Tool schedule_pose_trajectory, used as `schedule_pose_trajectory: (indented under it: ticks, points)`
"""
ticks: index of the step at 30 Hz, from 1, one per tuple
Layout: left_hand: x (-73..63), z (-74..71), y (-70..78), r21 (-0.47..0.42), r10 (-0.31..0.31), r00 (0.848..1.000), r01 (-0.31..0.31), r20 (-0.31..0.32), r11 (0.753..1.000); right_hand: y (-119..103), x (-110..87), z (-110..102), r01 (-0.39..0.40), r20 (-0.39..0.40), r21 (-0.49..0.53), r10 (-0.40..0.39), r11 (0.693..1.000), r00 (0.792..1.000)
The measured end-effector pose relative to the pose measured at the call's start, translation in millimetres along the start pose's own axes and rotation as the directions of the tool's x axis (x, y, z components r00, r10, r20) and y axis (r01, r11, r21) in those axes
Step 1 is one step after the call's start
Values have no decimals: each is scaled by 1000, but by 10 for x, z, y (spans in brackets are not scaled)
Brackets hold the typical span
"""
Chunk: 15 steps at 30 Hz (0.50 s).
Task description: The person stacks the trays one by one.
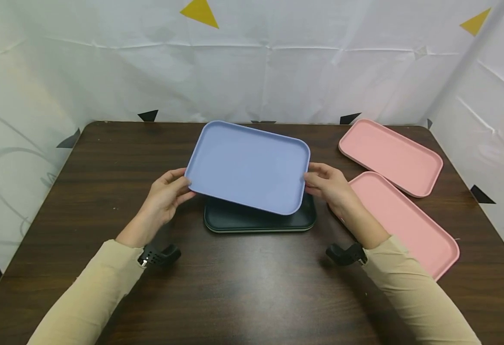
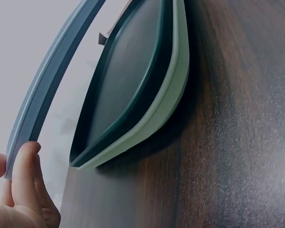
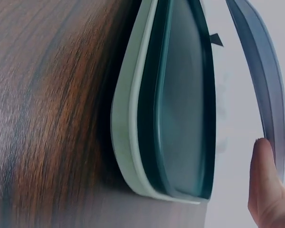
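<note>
Both hands hold a blue tray (image 1: 249, 165) up by its short ends, a little above a stack on the table. My left hand (image 1: 165, 196) pinches its left edge between thumb and fingers, and my right hand (image 1: 327, 187) pinches the right edge. The blue tray slants, its right side nearer me. Beneath it lies a dark green tray (image 1: 260, 221), partly covered in the head view. The wrist views show a gap between the blue tray and the dark one. A pale green tray (image 2: 159, 104) sits directly under the dark green tray, its rim showing.
Two pink trays lie on the right of the dark wooden table (image 1: 252, 297): one farther back (image 1: 392, 155), the other pink tray (image 1: 407, 223) nearer, partly behind the right forearm. White sheeting (image 1: 252, 81) hangs behind the table and along its sides.
</note>
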<state>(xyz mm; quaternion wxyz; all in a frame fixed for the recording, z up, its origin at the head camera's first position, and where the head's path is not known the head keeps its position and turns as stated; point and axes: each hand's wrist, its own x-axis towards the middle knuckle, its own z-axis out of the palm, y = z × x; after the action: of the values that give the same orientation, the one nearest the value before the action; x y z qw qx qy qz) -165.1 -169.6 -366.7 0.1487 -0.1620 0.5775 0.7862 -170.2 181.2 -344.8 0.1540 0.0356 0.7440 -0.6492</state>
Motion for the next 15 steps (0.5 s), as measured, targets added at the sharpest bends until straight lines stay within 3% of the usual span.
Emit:
schedule_pose_trajectory:
  ticks: [10,15]
  points:
    - [-6,13,-29,35,-9,998,6,67,999,-53,-36,40,32,-151,2,-31,999,988]
    - [-23,14,-30,82,-7,994,-2,106,997,-61,-48,5,39,-176,5,-38,999,984]
